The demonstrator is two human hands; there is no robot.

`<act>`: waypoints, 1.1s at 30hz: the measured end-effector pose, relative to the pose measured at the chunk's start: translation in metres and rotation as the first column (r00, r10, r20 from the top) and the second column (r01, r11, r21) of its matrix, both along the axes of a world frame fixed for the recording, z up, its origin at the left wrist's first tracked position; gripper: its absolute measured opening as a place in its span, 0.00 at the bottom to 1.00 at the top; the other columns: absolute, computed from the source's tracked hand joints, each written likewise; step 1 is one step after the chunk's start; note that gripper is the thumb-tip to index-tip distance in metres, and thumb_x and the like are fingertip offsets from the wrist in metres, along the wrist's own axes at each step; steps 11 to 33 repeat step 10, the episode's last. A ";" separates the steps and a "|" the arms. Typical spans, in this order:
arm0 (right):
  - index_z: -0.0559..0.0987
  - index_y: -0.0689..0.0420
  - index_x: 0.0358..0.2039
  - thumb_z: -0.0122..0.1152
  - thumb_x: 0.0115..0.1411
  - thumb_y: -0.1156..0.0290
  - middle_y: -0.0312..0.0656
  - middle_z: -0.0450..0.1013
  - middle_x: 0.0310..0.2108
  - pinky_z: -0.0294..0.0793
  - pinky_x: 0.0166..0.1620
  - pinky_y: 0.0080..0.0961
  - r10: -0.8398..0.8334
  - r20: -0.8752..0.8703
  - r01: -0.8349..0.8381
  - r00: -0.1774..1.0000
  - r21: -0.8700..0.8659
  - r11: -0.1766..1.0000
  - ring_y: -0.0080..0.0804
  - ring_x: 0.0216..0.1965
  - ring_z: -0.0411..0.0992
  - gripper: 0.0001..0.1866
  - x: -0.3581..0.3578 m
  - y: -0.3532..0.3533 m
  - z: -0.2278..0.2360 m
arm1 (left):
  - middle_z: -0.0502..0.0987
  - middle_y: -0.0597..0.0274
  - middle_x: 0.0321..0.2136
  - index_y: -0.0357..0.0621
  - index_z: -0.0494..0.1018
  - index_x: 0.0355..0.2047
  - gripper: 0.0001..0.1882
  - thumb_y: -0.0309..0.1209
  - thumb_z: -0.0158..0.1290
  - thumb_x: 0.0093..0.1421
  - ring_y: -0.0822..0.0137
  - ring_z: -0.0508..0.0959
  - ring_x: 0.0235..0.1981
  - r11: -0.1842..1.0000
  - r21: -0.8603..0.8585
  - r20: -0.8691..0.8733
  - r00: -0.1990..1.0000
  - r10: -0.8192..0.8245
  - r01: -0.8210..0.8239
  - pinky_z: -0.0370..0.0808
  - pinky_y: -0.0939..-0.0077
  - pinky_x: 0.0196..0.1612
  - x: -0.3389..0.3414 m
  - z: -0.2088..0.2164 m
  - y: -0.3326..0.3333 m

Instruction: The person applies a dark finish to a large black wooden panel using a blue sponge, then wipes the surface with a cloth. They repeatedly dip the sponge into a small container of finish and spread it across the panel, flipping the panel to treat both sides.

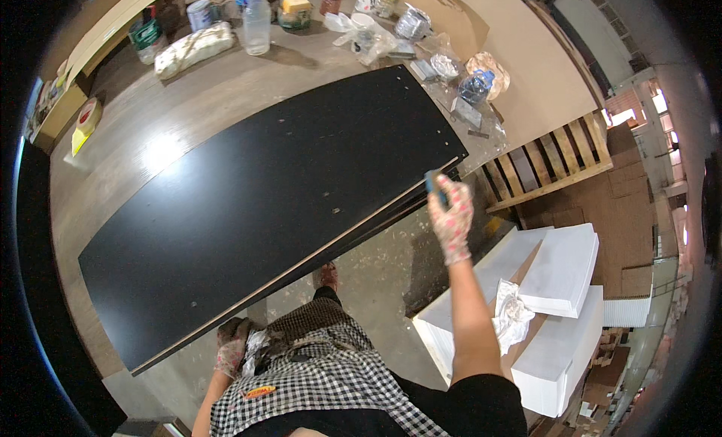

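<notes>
A long black panel lies on the table, with a pale raw strip along its near edge. My right hand, in a white glove with pink spots, is closed round a small blue and dark block at the right end of that edge. At the panel's near left end is my left hand, in a similar glove with darkened fingers. Its fingers are curled, and whatever they may hold is hidden. Dark and grey crumpled material lies against my checked apron beside it.
On the worktable stand a clear bottle, cans and a white wrapped bundle. A tape roll lies at left. White board stacks sit to my right, below a wooden pallet.
</notes>
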State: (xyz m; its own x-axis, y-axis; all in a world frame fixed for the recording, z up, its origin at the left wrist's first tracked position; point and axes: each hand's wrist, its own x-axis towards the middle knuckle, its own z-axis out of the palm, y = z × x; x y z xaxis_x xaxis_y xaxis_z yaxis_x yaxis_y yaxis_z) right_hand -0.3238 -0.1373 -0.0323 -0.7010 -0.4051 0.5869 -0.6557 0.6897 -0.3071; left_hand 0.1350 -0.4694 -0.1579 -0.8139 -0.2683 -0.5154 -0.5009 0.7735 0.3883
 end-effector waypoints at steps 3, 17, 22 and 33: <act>0.79 0.48 0.51 0.69 0.55 0.69 0.43 0.72 0.38 0.74 0.44 0.38 -0.238 0.101 0.227 0.966 0.110 0.968 0.43 0.39 0.73 0.22 -0.088 0.054 0.013 | 0.79 0.51 0.48 0.48 0.75 0.54 0.19 0.26 0.47 0.64 0.54 0.79 0.48 0.982 -0.121 0.014 0.989 -0.147 0.147 0.73 0.58 0.53 -0.035 0.023 0.037; 0.83 0.52 0.48 0.71 0.51 0.68 0.44 0.74 0.38 0.75 0.48 0.36 0.002 0.291 -0.040 0.957 0.125 0.991 0.42 0.42 0.75 0.21 -0.095 0.062 0.036 | 0.80 0.52 0.45 0.47 0.75 0.56 0.20 0.27 0.48 0.63 0.50 0.79 0.44 0.999 -0.036 -0.222 0.975 0.011 -0.019 0.75 0.60 0.48 -0.095 0.059 0.068; 0.83 0.52 0.48 0.71 0.51 0.68 0.44 0.74 0.38 0.75 0.48 0.36 0.002 0.291 -0.040 0.957 0.125 0.991 0.42 0.42 0.75 0.21 -0.095 0.062 0.036 | 0.80 0.52 0.45 0.47 0.75 0.56 0.20 0.27 0.48 0.63 0.50 0.79 0.44 0.999 -0.036 -0.222 0.975 0.011 -0.019 0.75 0.60 0.48 -0.095 0.059 0.068; 0.83 0.52 0.48 0.71 0.51 0.68 0.44 0.74 0.38 0.75 0.48 0.36 0.002 0.291 -0.040 0.957 0.125 0.991 0.42 0.42 0.75 0.21 -0.095 0.062 0.036 | 0.80 0.52 0.45 0.47 0.75 0.56 0.20 0.27 0.48 0.63 0.50 0.79 0.44 0.999 -0.036 -0.222 0.975 0.011 -0.019 0.75 0.60 0.48 -0.095 0.059 0.068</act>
